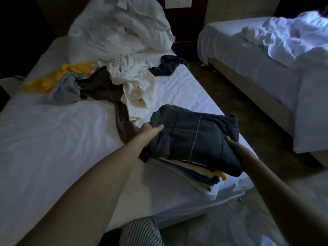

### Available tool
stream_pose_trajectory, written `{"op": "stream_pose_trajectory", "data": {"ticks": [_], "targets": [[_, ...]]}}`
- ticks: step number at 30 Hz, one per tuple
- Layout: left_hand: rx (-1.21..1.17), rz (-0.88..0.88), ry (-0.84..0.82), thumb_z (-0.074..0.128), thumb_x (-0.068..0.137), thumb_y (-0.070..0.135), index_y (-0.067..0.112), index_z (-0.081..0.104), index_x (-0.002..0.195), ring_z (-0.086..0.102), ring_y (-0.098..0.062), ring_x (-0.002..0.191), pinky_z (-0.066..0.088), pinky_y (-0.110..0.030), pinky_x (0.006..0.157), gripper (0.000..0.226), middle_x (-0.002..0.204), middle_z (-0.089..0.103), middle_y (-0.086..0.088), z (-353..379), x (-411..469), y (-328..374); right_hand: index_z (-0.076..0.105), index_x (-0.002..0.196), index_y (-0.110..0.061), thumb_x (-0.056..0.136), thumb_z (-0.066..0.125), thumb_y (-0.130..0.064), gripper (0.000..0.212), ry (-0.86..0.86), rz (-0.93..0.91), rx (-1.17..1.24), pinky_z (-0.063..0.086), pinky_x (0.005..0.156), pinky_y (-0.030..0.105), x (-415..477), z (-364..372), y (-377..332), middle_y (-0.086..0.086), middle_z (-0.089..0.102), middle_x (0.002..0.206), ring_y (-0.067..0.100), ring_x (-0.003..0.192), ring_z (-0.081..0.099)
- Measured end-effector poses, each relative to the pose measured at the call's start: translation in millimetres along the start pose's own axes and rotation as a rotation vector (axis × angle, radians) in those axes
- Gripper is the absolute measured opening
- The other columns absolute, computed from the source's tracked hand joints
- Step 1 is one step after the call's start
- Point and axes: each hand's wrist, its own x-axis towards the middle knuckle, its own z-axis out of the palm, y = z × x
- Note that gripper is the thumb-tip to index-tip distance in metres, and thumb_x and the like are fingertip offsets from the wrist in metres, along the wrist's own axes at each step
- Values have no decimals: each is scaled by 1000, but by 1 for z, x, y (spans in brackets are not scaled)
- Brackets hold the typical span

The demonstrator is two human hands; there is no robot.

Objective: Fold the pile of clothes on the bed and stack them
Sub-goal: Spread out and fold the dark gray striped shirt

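No legible text, label, brand or number anywhere: none on the folded dark garment (195, 135), none on the loose clothes (99, 84) farther up the bed (53, 139).

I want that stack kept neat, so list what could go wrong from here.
The stack sits close to the bed's edge; a nudge could tip it to the floor. The folded dark garment, held by the left hand and right hand, looks bulky and may slide off. The brown garment trailing beside it could snag.
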Motion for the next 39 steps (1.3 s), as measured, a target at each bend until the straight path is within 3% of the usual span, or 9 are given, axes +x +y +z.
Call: {"op": "stream_pose_trajectory", "data": {"ticks": [3, 5, 8, 11, 16, 19, 33, 36, 39], "targets": [[71, 21, 15, 72, 81, 36, 5, 55, 122, 57, -28, 111, 47, -34, 93, 54, 121, 59, -5, -3, 4, -1, 39, 134, -4, 92, 56, -32, 53, 63, -18, -133, 47, 80, 37, 5, -4, -8, 17, 56, 119, 30, 101, 57], [382, 121, 114, 68, 82, 42, 7, 40, 132, 51, -32, 118, 43, -37, 92, 67, 127, 52, -9, -4, 6, 10, 31, 138, -5, 89, 60, -32, 63, 223, -133, -359, 45, 94, 44, 7, -2, -20, 19, 46, 133, 36, 117, 50], [708, 455, 288, 56, 87, 43, 16, 26, 144, 40, -35, 128, 35, -43, 100, 70, 142, 39, -12, 4, 0, 30, 28, 142, -16, 90, 53, -38, 62, 452, -530, -885, 32, 106, 49, 7, 9, -35, 15, 36, 143, 37, 130, 35], [858, 660, 167, 43, 94, 45, 25, 24, 148, 25, -33, 139, 25, -44, 109, 60, 154, 24, -10, 23, -2, 49, 31, 144, -26, 96, 39, -42, 51, 403, -827, -1227, 11, 114, 48, 12, 32, -43, 5, 27, 153, 31, 142, 16], [1082, 490, -214, 19, 92, 67, 54, -1, 144, -16, -40, 143, -5, -63, 112, 57, 159, -16, 1, 46, 10, 22, 12, 145, -48, 91, 22, -66, 58, 211, -501, -1298, -3, 113, 60, 40, 36, 8, -5, 0, 159, 33, 145, -6], [1154, 467, -166, 14, 89, 72, 59, -10, 140, -19, -40, 142, -2, -67, 110, 58, 157, -22, 3, 61, 23, -13, 8, 144, -50, 92, 25, -63, 57, 213, -457, -1220, 3, 114, 58, 53, 28, 37, -7, -6, 159, 30, 145, -8], [976, 412, -224, 17, 93, 66, 57, -2, 142, -20, -32, 144, -4, -60, 113, 54, 157, -20, 10, 47, 29, -11, 6, 149, -39, 97, 21, -52, 55, 214, -519, -1469, -4, 114, 55, 47, 51, 13, 3, -5, 159, 32, 145, -8], [628, 410, -247, 28, 99, 52, 44, 30, 143, -2, -23, 147, 2, -47, 117, 45, 160, 7, 10, 34, 31, -3, 10, 150, -31, 100, 18, -45, 52, 144, -602, -1550, 1, 118, 48, 43, 61, 1, 1, 4, 159, 32, 146, -2], [210, 377, 6, 45, 98, 23, 15, 58, 125, 42, -22, 130, 33, -27, 103, 32, 138, 50, -4, 18, 36, 1, 13, 150, -30, 99, 18, -48, 54, 94, -588, -1536, 0, 118, 46, 41, 78, -9, 2, 6, 159, 30, 146, -2]]}}
